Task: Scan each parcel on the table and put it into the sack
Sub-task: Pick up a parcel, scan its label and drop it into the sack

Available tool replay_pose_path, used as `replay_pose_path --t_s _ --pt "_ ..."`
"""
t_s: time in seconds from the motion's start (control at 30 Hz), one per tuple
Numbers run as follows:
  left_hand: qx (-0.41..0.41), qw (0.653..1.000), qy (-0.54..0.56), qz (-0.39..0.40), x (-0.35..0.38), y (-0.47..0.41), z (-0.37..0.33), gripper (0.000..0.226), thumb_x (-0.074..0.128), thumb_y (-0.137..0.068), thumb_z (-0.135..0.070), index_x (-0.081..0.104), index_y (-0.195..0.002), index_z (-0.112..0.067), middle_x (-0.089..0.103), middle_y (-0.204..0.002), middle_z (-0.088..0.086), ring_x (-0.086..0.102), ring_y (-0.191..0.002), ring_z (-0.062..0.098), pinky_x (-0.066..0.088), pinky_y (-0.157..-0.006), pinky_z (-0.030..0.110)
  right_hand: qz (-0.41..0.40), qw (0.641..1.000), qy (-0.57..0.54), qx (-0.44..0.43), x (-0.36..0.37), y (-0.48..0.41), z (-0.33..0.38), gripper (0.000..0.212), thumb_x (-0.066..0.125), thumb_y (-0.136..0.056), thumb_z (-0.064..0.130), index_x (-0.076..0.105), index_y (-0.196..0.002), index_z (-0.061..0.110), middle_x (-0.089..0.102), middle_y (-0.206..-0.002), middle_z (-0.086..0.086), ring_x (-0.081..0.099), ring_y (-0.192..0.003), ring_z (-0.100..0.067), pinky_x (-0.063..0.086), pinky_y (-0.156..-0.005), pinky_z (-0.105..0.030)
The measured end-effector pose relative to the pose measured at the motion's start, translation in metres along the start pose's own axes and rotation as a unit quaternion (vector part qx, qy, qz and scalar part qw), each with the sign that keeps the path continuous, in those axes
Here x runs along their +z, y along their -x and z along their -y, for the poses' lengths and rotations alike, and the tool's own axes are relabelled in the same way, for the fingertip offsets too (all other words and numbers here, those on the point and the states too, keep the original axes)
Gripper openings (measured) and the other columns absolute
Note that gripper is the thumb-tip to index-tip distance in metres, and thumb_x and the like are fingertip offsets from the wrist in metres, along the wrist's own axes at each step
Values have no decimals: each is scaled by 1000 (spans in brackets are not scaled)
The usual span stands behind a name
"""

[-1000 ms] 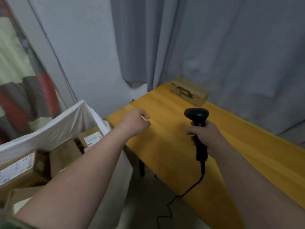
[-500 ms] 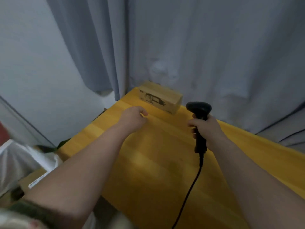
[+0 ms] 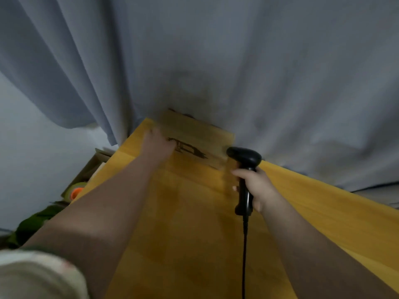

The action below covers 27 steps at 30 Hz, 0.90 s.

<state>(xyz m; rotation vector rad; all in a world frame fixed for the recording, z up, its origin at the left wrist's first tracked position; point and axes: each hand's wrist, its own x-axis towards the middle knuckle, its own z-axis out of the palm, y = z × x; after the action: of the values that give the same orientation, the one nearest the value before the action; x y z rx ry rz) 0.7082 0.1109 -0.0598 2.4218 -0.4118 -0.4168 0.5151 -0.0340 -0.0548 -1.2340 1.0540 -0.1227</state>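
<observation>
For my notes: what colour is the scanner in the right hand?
The scanner is black, seen best in the head view.

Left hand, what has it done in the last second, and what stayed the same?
The left hand reached forward over the table to the cardboard box by the curtain and now touches its left end; blur hides whether it holds it. The right hand keeps holding the scanner upright, and the box still sits against the curtain.

We see a blurred brown cardboard parcel [image 3: 198, 134] with dark print lying at the far end of the yellow table [image 3: 323, 201]; our right hand [image 3: 259, 188] grips a black corded scanner [image 3: 245, 157] upright beside it.
</observation>
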Motion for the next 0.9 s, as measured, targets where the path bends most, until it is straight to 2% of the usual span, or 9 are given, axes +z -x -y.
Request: replay_pose_path --t_s 0.1,0.2,0.27,0.4,0.5,0.57,0.63,0.8,0.9 --pt "-16 999 43 -16 16 -44 21 81 56 -71 -48 36 -143 -15 48 -134 14 48 -121 37 43 -100 54 5 1000 -1 15 9 -17 -8 15 69 -85 9 65 -97 16 61 -90 -5 58 -76 -25 50 -80 -41" --pt "-37 998 54 -8 17 -58 17 85 68 -80 -37 28 -149 -9 39 -146 16 40 -132 36 36 -109 49 14 1000 -7 14 13 -27 -17 15 68 -84 6 67 -94 18 61 -90 -3 57 -82 -24 46 -85 -40" --pt "-64 997 40 -11 19 -63 16 81 67 -87 -33 24 -150 -5 29 -150 17 34 -136 36 33 -110 42 12 1000 -20 17 14 -31 -19 19 70 -82 8 68 -98 20 62 -102 -3 58 -96 -24 43 -94 -43" --pt "-107 993 30 29 21 -58 17 74 62 -89 -41 33 -145 -3 36 -141 20 40 -126 37 40 -98 39 21 999 -33 4 14 -35 -11 23 71 -82 11 67 -102 21 62 -112 -4 55 -109 -26 40 -101 -47" --pt "-145 980 135 13 20 -34 24 67 66 -87 -38 40 -139 -6 49 -130 14 54 -110 34 48 -81 39 9 999 -43 -4 4 -28 -12 23 70 -83 12 63 -103 20 62 -102 -4 57 -101 -27 42 -95 -47" --pt "-168 957 237 14 17 -8 26 52 67 -88 -28 40 -129 -10 54 -112 11 58 -88 26 49 -65 35 -4 997 -79 -9 -7 -18 -17 23 70 -84 13 61 -103 19 63 -96 -6 59 -91 -27 46 -91 -45" --pt "-180 935 305 18 13 22 26 41 67 -88 -17 36 -115 -14 51 -97 8 53 -72 19 45 -52 30 -17 993 -116 -26 -20 -3 -21 27 70 -84 12 61 -110 14 67 -105 -9 63 -95 -28 51 -91 -44" --pt "-168 920 355 4 -1 107 27 44 69 -82 -6 34 -107 -16 48 -93 6 51 -71 19 45 -57 33 -34 980 -183 -71 -51 51 -31 30 68 -87 11 56 -114 13 64 -112 -11 61 -102 -27 54 -80 -40" --pt "-141 926 350 5 -10 165 24 64 67 -76 4 32 -119 -28 50 -100 5 53 -73 22 44 -51 31 -28 975 -203 -88 -71 90 -41 38 67 -87 13 53 -123 12 67 -109 -11 64 -100 -25 53 -77 -40"
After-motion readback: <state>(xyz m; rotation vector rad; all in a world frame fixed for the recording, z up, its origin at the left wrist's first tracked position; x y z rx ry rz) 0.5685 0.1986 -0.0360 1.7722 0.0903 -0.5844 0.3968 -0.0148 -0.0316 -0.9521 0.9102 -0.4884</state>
